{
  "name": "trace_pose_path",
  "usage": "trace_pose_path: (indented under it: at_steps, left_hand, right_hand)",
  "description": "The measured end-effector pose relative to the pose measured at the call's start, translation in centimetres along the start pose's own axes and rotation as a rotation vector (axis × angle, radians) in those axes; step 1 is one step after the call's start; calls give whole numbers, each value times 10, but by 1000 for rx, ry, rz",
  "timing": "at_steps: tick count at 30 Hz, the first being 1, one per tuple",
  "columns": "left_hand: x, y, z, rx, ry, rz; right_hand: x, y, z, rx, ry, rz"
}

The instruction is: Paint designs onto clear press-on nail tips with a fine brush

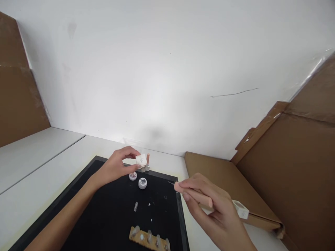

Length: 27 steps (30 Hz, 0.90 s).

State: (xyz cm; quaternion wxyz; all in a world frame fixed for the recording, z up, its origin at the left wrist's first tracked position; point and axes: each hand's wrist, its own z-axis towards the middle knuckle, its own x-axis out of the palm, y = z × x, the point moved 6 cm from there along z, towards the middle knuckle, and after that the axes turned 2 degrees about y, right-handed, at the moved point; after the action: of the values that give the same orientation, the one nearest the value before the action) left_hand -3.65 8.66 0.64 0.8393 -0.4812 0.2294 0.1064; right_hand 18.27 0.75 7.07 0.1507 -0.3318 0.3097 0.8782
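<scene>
My left hand (123,162) pinches a small white square piece (141,160) between thumb and fingers above the far edge of the black mat (110,205). Held in my right hand (211,205) is a tool with a thick peach-coloured handle (195,196); its thin tip points left over the mat's right edge, apart from the white piece. Two small round white jars, a nearer one (142,183) and a farther one (133,176), stand below my left hand. A small upright peach-coloured stick (148,159) shows just behind the white piece.
A wooden strip (141,237) bearing several clear pieces lies at the mat's near side. One loose clear piece (136,206) and tiny white bits are on the mat. To the right are a flat cardboard box (217,170) and a white box (240,210). A white wall (157,69) rises behind.
</scene>
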Motion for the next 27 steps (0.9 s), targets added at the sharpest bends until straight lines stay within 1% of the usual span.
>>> trace_pose_path:
  at_steps: [3,4,7,12,18,24,27]
  left_hand:
    - [-7,-27,5,36,-32,-76]
    - [-8,-33,6,56,-47,-147]
    - [-10,-44,5,86,-78,-295]
    - [-7,-45,2,91,-61,-395]
    - [-6,-44,2,94,-67,-429]
    - [-1,-42,5,72,-20,-396]
    - [-1,-40,5,63,-23,-385]
  right_hand:
    - [7,5,2,-39,0,8]
    - [9,6,2,-52,-1,16]
    - [13,9,0,-99,-9,33]
    - [20,8,-3,-102,-50,41]
    - [24,2,-4,-87,-127,7]
    - [28,-1,-6,-108,-131,-17]
    - [31,0,-6,-146,-122,-16]
